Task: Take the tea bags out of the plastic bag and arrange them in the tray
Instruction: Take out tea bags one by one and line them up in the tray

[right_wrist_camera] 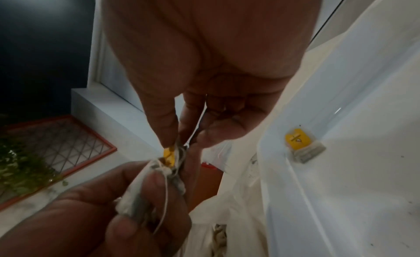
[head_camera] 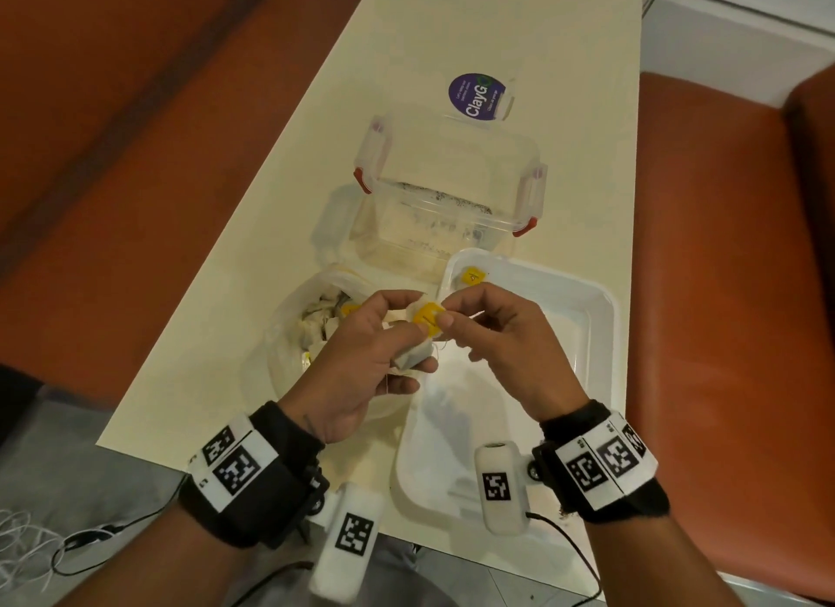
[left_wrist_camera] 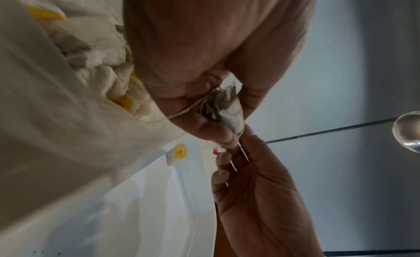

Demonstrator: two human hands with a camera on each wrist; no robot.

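My left hand [head_camera: 397, 335] grips a white tea bag [head_camera: 413, 355] above the gap between the plastic bag and the tray. Its pouch [left_wrist_camera: 229, 110] shows crumpled between the left thumb and fingers, with its string trailing. My right hand [head_camera: 456, 315] pinches the bag's yellow tag [head_camera: 428, 319], also seen edge-on as the tag [right_wrist_camera: 169, 156]. The open plastic bag [head_camera: 289, 335] lies at left with several tea bags [head_camera: 325, 317] inside. The white tray [head_camera: 587, 335] lies at right; one tea bag [head_camera: 472, 275] with a yellow tag rests in its far left corner, the same tea bag [right_wrist_camera: 300, 144].
A clear plastic container [head_camera: 447, 199] with red clips stands behind the bag and tray on the cream table [head_camera: 452, 27]. A purple round sticker [head_camera: 476, 95] lies further back. Orange seats [head_camera: 723, 245] flank the table. Cables [head_camera: 68, 543] hang at the near left edge.
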